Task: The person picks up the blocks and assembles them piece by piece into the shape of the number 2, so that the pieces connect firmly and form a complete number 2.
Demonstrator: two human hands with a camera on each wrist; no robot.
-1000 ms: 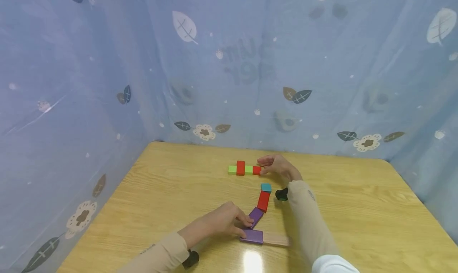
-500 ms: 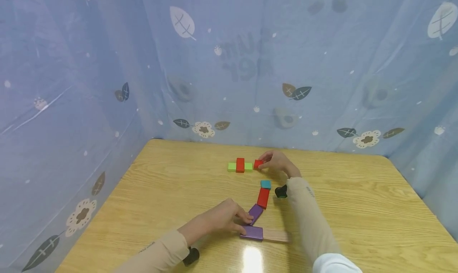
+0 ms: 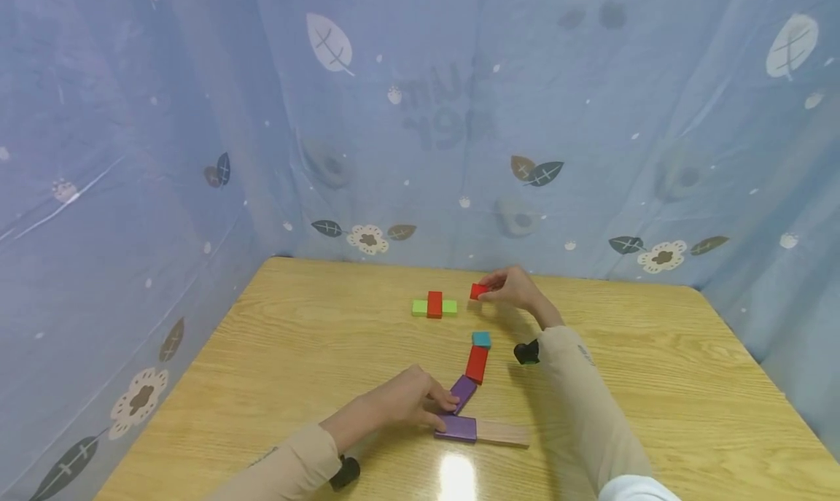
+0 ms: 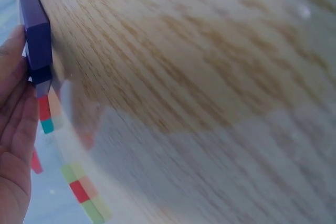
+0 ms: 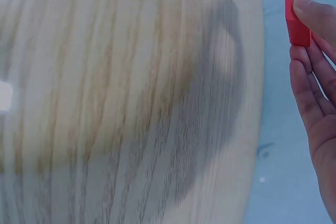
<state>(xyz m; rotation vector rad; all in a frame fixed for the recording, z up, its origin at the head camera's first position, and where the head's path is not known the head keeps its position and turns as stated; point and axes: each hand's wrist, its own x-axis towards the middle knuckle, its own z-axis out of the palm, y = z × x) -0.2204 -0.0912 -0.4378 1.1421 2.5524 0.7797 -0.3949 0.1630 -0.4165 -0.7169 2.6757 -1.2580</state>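
Observation:
In the head view my right hand (image 3: 515, 288) holds a small red block (image 3: 478, 292) above the far part of the table, pinched between thumb and fingers. The right wrist view shows the thumb on one face of this red block (image 5: 297, 14). My left hand (image 3: 410, 399) rests at two purple blocks near the front. Its thumb touches the near purple block (image 3: 457, 429); its fingertips touch the slanted purple block (image 3: 464, 392). From there a longer red block (image 3: 477, 364) and a teal block (image 3: 481, 339) continue the curved row. A plain wooden block (image 3: 502, 434) adjoins the near purple one.
Left of the held block, a red block (image 3: 434, 305) stands across a row with a green block (image 3: 420, 308) on one side and another green block (image 3: 450, 308) on the other. Patterned blue curtains (image 3: 420, 122) hang behind the wooden table (image 3: 315, 326).
My right hand has taken the small red block from the end of the green row, lifted it and drawn it right and away. The left hand stays at the purple blocks.

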